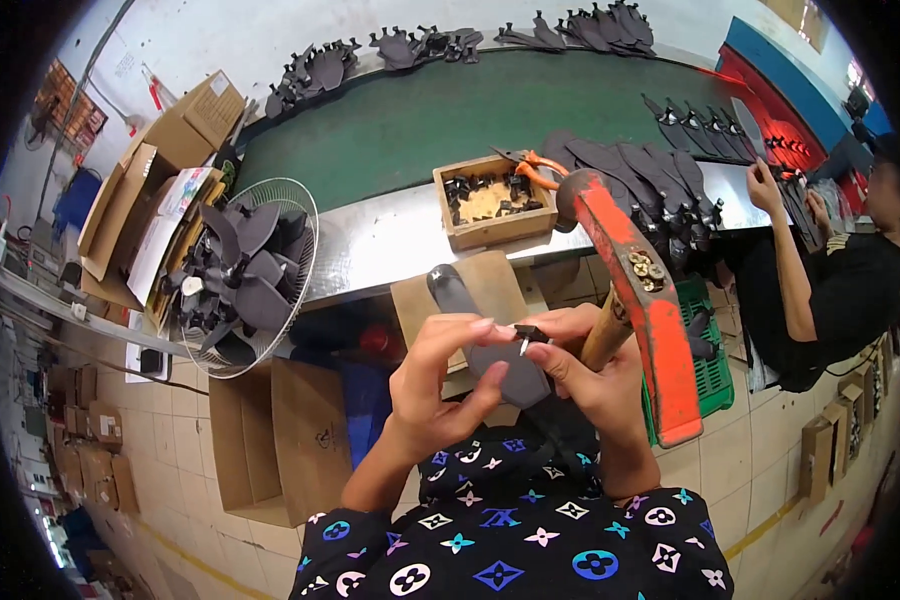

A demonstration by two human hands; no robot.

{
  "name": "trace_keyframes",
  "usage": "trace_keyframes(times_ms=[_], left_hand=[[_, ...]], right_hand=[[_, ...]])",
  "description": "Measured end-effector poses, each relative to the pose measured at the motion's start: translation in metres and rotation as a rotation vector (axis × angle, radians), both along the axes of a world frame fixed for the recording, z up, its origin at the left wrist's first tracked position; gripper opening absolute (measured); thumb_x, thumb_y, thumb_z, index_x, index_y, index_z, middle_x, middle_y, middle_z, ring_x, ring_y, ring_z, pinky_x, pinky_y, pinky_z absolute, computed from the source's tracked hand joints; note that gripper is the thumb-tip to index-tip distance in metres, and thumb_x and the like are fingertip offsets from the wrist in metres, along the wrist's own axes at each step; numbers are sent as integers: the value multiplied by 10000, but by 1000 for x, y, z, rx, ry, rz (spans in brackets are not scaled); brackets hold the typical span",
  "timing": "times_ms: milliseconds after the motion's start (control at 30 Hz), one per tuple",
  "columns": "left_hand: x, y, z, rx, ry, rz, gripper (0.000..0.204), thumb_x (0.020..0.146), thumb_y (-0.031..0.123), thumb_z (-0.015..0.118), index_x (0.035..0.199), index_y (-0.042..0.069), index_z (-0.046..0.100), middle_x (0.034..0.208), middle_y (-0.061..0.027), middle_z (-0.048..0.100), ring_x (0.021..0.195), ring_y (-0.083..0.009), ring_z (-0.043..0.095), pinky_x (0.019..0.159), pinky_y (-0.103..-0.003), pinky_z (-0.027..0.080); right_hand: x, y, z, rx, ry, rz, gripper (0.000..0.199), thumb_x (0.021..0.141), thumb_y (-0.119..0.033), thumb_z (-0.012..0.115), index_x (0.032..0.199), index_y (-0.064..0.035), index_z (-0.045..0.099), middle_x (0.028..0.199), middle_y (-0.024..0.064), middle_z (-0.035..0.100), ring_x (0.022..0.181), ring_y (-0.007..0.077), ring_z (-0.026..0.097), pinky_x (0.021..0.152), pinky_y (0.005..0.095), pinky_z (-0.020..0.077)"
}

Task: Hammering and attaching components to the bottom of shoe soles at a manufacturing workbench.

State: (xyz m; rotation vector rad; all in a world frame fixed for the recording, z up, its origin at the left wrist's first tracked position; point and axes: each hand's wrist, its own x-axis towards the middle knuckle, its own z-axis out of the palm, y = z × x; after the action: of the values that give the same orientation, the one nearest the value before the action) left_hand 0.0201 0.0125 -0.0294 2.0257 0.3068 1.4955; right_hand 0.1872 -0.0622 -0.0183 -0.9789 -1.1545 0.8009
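Observation:
A hammer with an orange-red head (650,310) and a wooden handle is gripped in my right hand (605,385), its head standing above the knuckles. Between that hand's thumb and forefinger sits a small black piece (532,333) with a white bit at its edge. My left hand (435,380) meets the piece from the left: the fingertips touch it, while the thumb stands apart below. Under both hands lies a dark grey paddle-shaped blade (510,375), slanting over a tan board (495,285). My fingers partly cover the blade.
A wooden box (500,235) of small black pieces stands ahead, with orange-handled pliers (530,168) on its rim. Left are a wire basket (307,265) of blades and an open carton (305,440). Right, a green crate (705,375) stands near a seated person (830,285).

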Motion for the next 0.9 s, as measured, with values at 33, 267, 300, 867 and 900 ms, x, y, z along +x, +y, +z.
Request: trace_keyframes(times_ms=[33,267,300,867,900], left_hand=[[-3,-1,2,13,82,49,449,776,-68,770,1193,2,622,1081,-156,673,969,-273,655,831,-354,539],[-18,67,-67,-230,506,678,594,878,320,749,1288,-57,542,1189,-233,636,1111,-396,588,992,-463,439],[-19,80,-89,-277,491,640,600,860,321,765,1278,-53,550,1192,-238,643,1100,-391,606,976,-460,450],[-7,101,-130,-576,358,240,355,831,154,788,1124,-21,690,1048,-207,726,980,-308,716,856,-362,527],[-7,103,-133,-594,335,211,366,834,149,783,1144,-19,687,1059,-206,726,996,-296,714,866,-361,525]], right_hand=[[5,2,0,8,-82,30,198,884,23,723,1067,12,648,979,111,710,588,65,556,510,208,445],[10,37,-29,-141,-162,40,242,811,-60,814,998,35,693,911,33,712,830,68,632,729,263,529],[12,50,-43,-167,-84,122,197,805,59,771,974,28,674,1042,107,701,911,145,674,824,264,539],[22,157,-101,-259,-427,296,227,868,-128,735,1027,32,703,823,50,704,775,94,621,720,295,518],[21,157,-100,-263,-425,300,227,868,-128,735,1027,32,703,823,50,704,775,94,621,720,295,518]])
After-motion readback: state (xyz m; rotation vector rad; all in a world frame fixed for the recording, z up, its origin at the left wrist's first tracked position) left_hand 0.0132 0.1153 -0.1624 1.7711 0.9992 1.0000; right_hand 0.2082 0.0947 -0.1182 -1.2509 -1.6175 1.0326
